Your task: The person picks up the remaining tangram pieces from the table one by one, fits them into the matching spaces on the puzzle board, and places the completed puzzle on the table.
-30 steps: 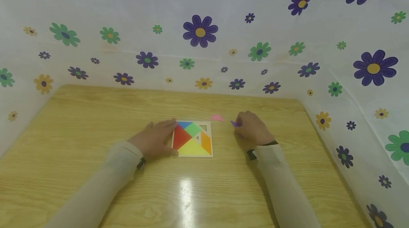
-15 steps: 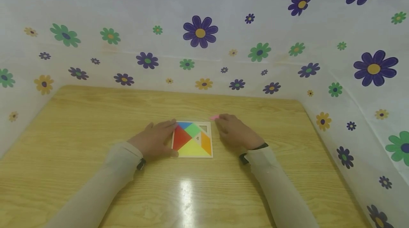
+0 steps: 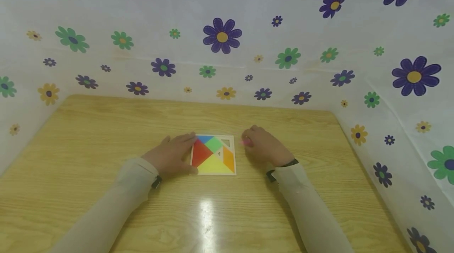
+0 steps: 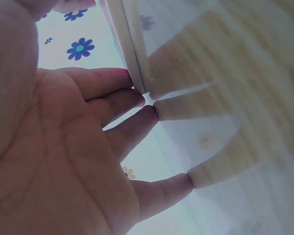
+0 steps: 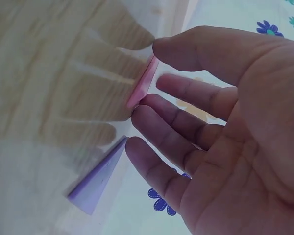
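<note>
A square tangram board (image 3: 235, 166) lies on the wooden table, with blue, green, red, yellow and orange pieces in it. Two pale triangular gaps show at its upper right. My left hand (image 3: 168, 154) rests against the board's left side, fingers nearly straight at the top corner, thumb at the lower one. To the board's right, my right hand (image 3: 267, 146) pinches a pink tangram triangle (image 5: 144, 83) between thumb and fingers, low at the table surface. A purple tangram triangle (image 5: 98, 178) lies beside the little finger; in the head view the right hand hides it.
The wooden table (image 3: 142, 213) has a glossy top that mirrors the fingers. A white flower-print sheet (image 3: 184, 48) stands along its back and sides.
My right hand has left the purple triangle, moved left to the pink one and drawn it slightly nearer, turning it. The left hand and board have stayed put.
</note>
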The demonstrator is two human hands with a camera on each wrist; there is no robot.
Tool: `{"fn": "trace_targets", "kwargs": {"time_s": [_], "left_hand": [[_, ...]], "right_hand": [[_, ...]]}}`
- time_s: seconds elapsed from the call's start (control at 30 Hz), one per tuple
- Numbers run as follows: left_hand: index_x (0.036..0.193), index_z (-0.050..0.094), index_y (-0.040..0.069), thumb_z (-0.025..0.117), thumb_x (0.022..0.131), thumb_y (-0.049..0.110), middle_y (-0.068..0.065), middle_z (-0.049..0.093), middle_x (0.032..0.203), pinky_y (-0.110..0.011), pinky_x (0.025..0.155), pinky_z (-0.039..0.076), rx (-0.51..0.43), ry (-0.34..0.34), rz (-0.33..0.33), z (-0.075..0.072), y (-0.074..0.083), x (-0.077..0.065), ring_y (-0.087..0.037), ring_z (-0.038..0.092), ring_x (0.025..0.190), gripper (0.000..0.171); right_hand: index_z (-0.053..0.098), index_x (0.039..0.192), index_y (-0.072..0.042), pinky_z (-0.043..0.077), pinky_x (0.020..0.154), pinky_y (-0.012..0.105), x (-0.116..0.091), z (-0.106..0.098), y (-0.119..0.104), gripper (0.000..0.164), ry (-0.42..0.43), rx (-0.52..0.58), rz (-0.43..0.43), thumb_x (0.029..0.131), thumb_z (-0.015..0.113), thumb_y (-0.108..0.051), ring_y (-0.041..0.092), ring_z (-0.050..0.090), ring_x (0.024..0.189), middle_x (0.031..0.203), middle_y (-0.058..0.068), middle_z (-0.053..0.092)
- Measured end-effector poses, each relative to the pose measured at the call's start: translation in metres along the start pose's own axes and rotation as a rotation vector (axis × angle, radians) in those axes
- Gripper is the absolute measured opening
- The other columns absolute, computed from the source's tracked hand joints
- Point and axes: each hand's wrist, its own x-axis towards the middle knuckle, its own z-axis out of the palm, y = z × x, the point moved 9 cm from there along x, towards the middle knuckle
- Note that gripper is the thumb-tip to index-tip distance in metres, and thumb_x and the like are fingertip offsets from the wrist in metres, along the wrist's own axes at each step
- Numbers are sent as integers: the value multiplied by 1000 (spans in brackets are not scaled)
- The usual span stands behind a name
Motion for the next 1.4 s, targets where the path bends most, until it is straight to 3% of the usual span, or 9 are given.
{"fn": "trace_targets", "kwargs": {"time_s": [0.13,0.47,0.77,1.03,1.17,1.3,1.4], "left_hand": [[164,30,15,76,86,57,-3,24,171,-65,124,15,-3,2,6,0,0,0,-30,23,157,100],[164,30,13,76,87,57,-4,25,171,-66,124,16,13,9,18,-1,3,-1,-30,25,157,100],[164,28,13,75,87,59,-3,22,172,-66,124,16,27,1,14,2,1,-1,-30,23,157,101],[165,28,12,73,88,59,-3,21,172,-66,124,15,24,-1,19,3,2,-3,-30,22,158,100],[165,27,13,73,88,60,-3,20,172,-66,124,15,26,0,21,3,1,-2,-30,21,158,101],[165,27,14,72,88,61,-2,20,173,-65,124,15,29,0,16,3,1,-1,-30,21,158,101],[165,26,14,72,88,62,-2,19,173,-65,124,15,31,-1,11,3,0,-1,-29,20,158,102]], "right_hand": [[70,100,-5,49,78,35,0,1,1,14,2,-2,6,103,62,-16,22,50,84,92,6,57],[68,99,-6,54,79,37,-3,-2,9,21,8,34,144,102,67,-27,21,56,82,90,5,61],[64,108,-8,54,88,41,-8,12,25,27,-90,217,327,96,71,-31,23,60,90,102,6,69],[66,102,-7,52,88,40,-6,18,30,28,-108,271,360,91,74,-31,23,59,89,100,6,69],[65,110,-2,53,91,41,-6,15,28,27,-118,318,343,93,70,-22,23,60,90,97,7,71],[64,121,3,55,84,39,-7,11,28,34,-107,350,340,89,65,-10,22,62,80,91,8,71],[64,121,1,54,75,35,-9,8,29,33,-86,325,363,90,63,-11,22,61,73,88,8,69]]}}
